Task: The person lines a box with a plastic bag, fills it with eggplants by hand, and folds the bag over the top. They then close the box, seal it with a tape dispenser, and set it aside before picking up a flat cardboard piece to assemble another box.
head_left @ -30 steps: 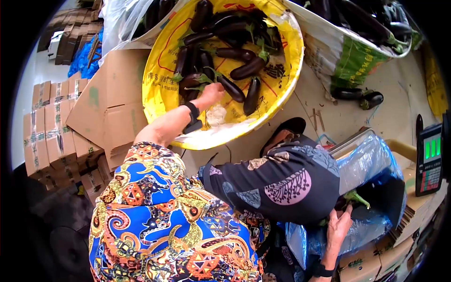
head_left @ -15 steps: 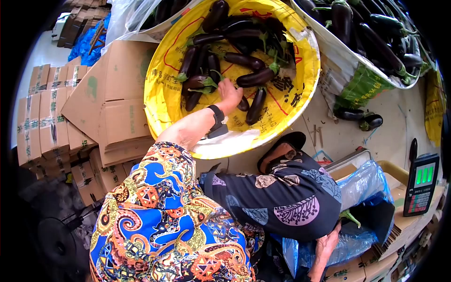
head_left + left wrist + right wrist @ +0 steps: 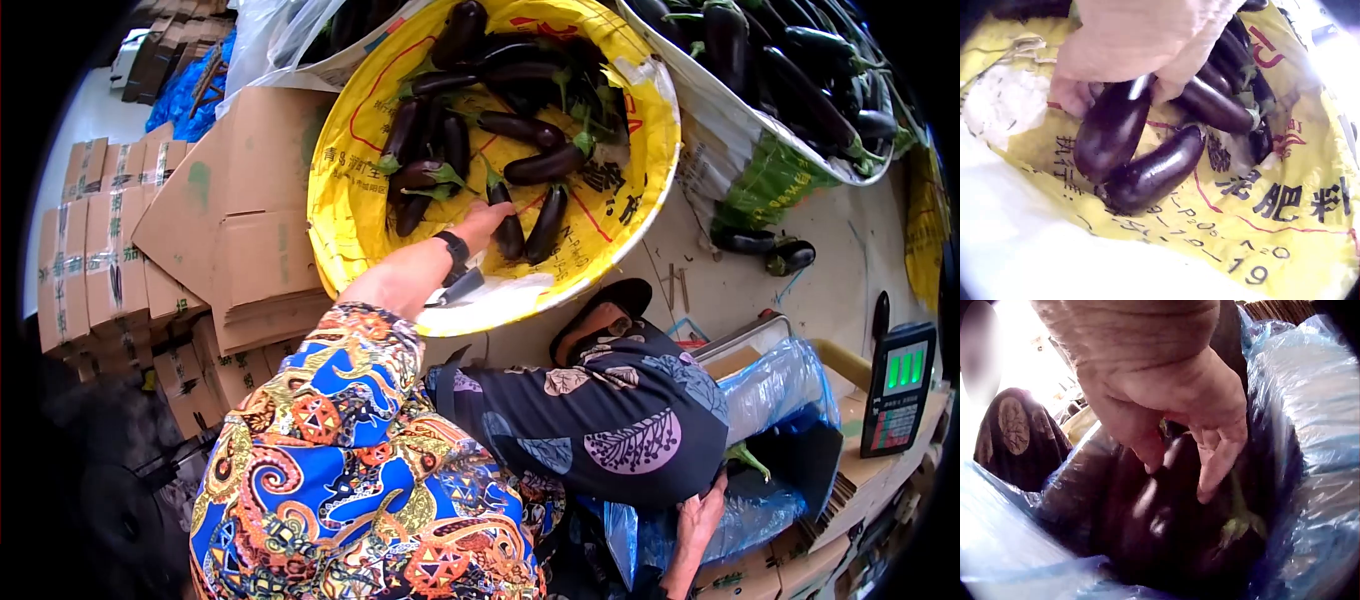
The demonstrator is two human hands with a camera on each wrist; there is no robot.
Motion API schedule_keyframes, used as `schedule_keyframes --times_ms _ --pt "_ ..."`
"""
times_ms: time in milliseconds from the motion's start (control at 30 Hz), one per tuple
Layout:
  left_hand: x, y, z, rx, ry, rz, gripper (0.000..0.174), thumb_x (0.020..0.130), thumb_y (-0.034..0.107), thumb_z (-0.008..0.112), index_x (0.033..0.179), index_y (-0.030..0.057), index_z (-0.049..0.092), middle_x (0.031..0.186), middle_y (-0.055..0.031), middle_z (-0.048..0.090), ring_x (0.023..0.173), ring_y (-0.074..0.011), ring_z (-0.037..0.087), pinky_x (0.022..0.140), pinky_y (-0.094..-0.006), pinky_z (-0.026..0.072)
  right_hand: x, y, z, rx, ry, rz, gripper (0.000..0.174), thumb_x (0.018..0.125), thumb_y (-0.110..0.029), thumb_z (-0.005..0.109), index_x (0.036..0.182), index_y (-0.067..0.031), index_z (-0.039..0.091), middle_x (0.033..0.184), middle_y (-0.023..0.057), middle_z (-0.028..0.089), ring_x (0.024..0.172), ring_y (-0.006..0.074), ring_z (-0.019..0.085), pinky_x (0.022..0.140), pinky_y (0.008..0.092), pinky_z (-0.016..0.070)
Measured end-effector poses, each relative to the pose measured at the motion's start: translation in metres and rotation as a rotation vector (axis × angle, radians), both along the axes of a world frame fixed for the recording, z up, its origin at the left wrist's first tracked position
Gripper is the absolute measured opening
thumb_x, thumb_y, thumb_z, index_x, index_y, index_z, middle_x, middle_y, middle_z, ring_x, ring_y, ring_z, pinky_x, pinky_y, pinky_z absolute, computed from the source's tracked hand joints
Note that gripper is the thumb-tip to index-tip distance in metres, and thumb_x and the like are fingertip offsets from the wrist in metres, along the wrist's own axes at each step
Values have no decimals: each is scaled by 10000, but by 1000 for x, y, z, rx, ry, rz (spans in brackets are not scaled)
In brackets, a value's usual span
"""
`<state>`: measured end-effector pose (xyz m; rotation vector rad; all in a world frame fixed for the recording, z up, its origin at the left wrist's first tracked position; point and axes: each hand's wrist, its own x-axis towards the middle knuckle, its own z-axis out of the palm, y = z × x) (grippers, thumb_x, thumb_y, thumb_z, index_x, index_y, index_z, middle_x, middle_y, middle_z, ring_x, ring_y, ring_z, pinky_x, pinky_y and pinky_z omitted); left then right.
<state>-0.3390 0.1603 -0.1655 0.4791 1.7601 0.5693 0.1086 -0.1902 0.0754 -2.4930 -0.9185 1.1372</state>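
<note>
My left hand (image 3: 483,222) reaches into a yellow-lined round basket (image 3: 345,220) and grips a dark purple eggplant (image 3: 1110,137), thumb on one side and fingers on the other. Touching its lower end is another eggplant (image 3: 1160,169) on the printed yellow lining. My right hand (image 3: 1172,394) points down inside a box lined with blue plastic (image 3: 1319,456). Its thumb and fingers bracket a glossy eggplant (image 3: 1144,503), whose stem end is mostly hidden under the palm. Beside those fingers shows a green eggplant stem (image 3: 1238,528).
More eggplants (image 3: 520,128) lie in the basket's far half. A white sack (image 3: 690,85) heaped with eggplants stands at the upper right, two loose eggplants (image 3: 765,250) on the floor below it. Flattened cardboard boxes (image 3: 270,190) are stacked left. A scale display (image 3: 900,390) stands at right.
The head view has shifted slightly. My left hand has closed round the eggplant, which now lies lower and turned, stem upward. My right hand stays in the blue-lined box, a little farther in.
</note>
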Motion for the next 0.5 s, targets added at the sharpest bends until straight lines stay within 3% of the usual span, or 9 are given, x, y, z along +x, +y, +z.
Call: schedule_keyframes --times_ms 67,133,200,267,367,400,433,500 --pt "8 0 37 -104 -96 -80 328 792 263 710 995 30 599 818 -79 619 690 -215 597 614 -346 486 0 4 10 -51 -28 -4 657 890 -220 651 1393 111 388 828 196 688 744 270 649 728 367 505" --pt "-5 6 44 -90 -112 -320 292 823 293 677 973 59 587 812 -58 599 698 -208 592 654 -345 493 2 11 25 -86 -22 -44 587 891 -227 659 1336 108 472 860 205 692 781 278 653 757 368 507" --pt "-5 8 73 -75 -340 -382 269 850 303 653 986 82 581 833 -47 606 734 -191 602 681 -343 501 13 9 28 -50 -43 -24 555 894 -239 657 1312 95 509 873 206 695 782 281 650 762 372 509" --pt "13 12 88 -29 -275 -322 234 861 282 650 991 99 585 864 -38 620 769 -171 611 711 -339 510 32 -3 27 -46 -60 -27 528 905 -242 651 1305 79 528 883 166 697 787 244 648 747 350 511" --pt "32 22 121 118 -477 -451 281 876 249 620 1109 99 575 949 -45 642 784 -174 623 732 -330 512 36 6 55 55 49 -213 500 926 -237 636 1319 53 531 939 102 684 844 163 650 728 279 505" --pt "30 30 122 146 -599 -449 292 893 219 618 1161 111 573 997 -19 664 903 -157 650 830 -322 525 37 9 62 93 74 -258 495 933 -239 632 1326 43 530 972 87 677 867 144 650 728 255 499" --pt "62 23 164 238 -635 -552 386 912 240 585 1257 74 533 1076 -57 656 952 -178 649 864 -326 524 39 12 68 124 111 -305 496 937 -245 632 1334 33 526 1007 89 674 884 144 652 736 251 498" --pt "98 25 202 350 -693 -632 501 966 310 485 1359 3 451 1172 -155 630 1024 -220 638 901 -329 517 38 19 80 206 201 -377 500 943 -258 637 1346 16 522 1074 95 670 914 147 653 755 251 501"
